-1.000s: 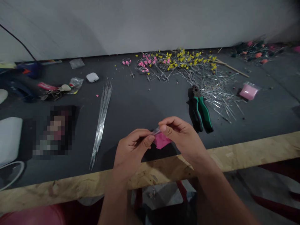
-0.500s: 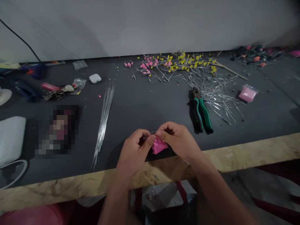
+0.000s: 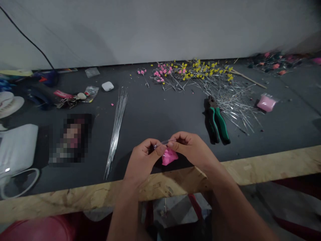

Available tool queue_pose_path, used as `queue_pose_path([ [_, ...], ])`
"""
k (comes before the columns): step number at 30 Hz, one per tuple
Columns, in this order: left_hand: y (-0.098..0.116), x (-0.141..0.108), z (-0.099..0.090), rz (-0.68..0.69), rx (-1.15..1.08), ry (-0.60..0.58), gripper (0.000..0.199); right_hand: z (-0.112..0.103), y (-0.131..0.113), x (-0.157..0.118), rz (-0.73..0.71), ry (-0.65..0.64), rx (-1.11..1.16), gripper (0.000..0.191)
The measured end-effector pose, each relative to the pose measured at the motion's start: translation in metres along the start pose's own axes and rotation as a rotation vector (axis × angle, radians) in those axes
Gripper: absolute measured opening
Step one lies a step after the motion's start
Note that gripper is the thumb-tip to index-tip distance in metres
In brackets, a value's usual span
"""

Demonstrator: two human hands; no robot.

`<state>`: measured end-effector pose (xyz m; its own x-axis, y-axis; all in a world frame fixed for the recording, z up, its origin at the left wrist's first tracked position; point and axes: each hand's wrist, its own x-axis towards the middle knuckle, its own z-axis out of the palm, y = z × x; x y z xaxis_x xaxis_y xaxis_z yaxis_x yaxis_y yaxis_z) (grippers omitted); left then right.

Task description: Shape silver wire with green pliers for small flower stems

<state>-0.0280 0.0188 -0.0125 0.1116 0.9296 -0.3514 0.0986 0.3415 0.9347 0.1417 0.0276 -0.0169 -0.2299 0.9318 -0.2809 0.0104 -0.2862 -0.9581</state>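
Pliers (image 3: 215,125) and wires (image 3: 116,130) flank hands (image 3: 193,148) partly covering what's probably a pink packet (image 3: 170,156)

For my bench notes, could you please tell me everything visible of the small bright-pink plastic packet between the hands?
The small bright-pink plastic packet looks soft and crumpled, with a clear filmy top. The bare left hand and bare right hand pinch that top from either side; the pink part shows just below, near the pale wooden front edge of the dark grey tabletop. Whether it touches the tabletop, I cannot tell.
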Motion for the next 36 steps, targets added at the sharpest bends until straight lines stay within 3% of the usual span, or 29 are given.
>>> queue_pose_path([
  [8, -0.005, 0.002, -0.002, -0.017, 0.055, 0.000, 0.017, -0.004, 0.000, -0.001, 0.025, 0.107, 0.001, 0.014],
  [19, -0.012, 0.005, 0.010, 0.035, -0.123, 0.186, 0.008, -0.003, 0.001, -0.003, -0.017, 0.134, -0.022, 0.016],
  [22, -0.013, 0.005, 0.014, 0.057, -0.147, 0.207, 0.005, -0.003, 0.001, -0.003, -0.016, 0.103, -0.041, 0.016],
  [29, -0.004, 0.002, 0.013, 0.074, 0.014, 0.107, 0.010, -0.005, 0.006, 0.000, -0.078, -0.014, -0.034, 0.014],
  [36, -0.008, -0.002, 0.019, 0.157, 0.067, 0.136, 0.012, -0.002, 0.011, -0.001, -0.148, -0.029, -0.090, 0.019],
])
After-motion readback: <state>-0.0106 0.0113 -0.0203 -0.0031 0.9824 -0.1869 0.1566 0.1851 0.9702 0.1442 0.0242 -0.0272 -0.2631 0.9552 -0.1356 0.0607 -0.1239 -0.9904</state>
